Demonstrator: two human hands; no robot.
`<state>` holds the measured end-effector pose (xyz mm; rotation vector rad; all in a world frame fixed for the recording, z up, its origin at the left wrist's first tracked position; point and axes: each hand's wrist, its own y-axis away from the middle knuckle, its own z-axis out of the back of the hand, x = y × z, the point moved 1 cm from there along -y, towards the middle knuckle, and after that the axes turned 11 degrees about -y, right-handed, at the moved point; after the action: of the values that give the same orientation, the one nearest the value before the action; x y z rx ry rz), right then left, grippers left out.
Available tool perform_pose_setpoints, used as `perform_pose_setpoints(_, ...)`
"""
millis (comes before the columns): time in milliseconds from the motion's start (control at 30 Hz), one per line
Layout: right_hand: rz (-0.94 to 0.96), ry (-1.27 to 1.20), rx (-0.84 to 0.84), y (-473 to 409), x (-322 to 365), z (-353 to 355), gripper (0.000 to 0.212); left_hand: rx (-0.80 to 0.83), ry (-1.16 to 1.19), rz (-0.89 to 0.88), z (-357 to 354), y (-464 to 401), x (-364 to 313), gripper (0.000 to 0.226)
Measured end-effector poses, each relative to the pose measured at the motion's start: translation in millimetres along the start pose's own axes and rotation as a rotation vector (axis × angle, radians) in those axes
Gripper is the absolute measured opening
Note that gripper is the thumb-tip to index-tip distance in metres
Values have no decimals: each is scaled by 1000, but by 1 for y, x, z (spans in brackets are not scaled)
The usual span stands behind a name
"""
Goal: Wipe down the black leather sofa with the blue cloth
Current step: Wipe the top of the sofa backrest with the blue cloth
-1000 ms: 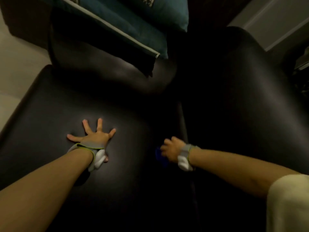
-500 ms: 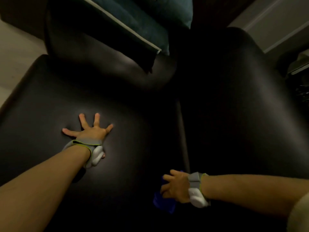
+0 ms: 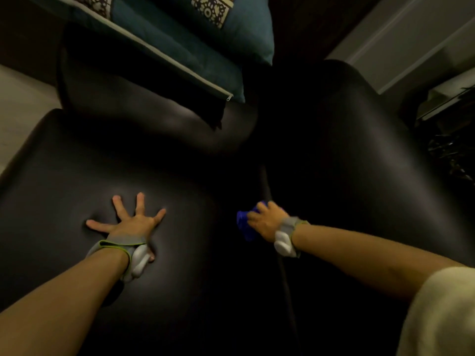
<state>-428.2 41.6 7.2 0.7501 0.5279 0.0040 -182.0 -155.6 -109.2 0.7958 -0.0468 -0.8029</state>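
Note:
The black leather sofa [image 3: 180, 291] fills the head view, its seat cushion below me and the backrest [image 3: 347, 155] to the right. My left hand [image 3: 131, 224] lies flat on the seat with fingers spread wide. My right hand [image 3: 267, 222] grips the bunched blue cloth [image 3: 244, 227] and holds it against the leather beside the seam between seat and backrest. Most of the cloth is hidden under the fingers. Both wrists wear grey straps.
A teal cushion with pale piping [image 3: 180, 50] leans on the sofa arm [image 3: 154, 116] at the top. Pale floor [image 3: 18, 104] shows at the left. A white wall trim [image 3: 401, 47] and dark clutter [image 3: 449, 150] stand at the right.
My right hand has slid the blue cloth forward, away from me, along the seam after pulling it toward me half a second ago. The left hand stays planted on the seat.

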Motion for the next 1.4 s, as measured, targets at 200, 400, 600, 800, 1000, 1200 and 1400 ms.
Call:
perform_pose_setpoints(200, 279, -56, 194, 137, 123, -39, 25, -39, -68, -40, -2, 11, 0, 113)
perform_pose_setpoints(400, 115, 83, 85, 132, 74, 7, 26, -106, -221, -64, -7, 39, 1, 88)
perform_pose_setpoints(600, -551, 30, -221, 131, -37, 68, 34, -208, -354, -197, -9, 67, -20, 66)
perform_pose_setpoints(800, -80, 4, -71, 183, 71, 7, 26, -447, -400, -329, 24, 107, -69, 55)
perform_pose_setpoints(1000, -280, 43, -205, 232, 41, 35, 26, -564, -455, -475, 49, 151, -130, 55)
perform_pose_setpoints(1200, -1002, -227, -512, 316, -66, 74, 35, -685, -448, -559, 66, 173, -169, 55)
perform_pose_setpoints(1400, -600, -130, -524, 304, 24, 55, 28, -744, -194, -618, 77, 194, -210, 53)
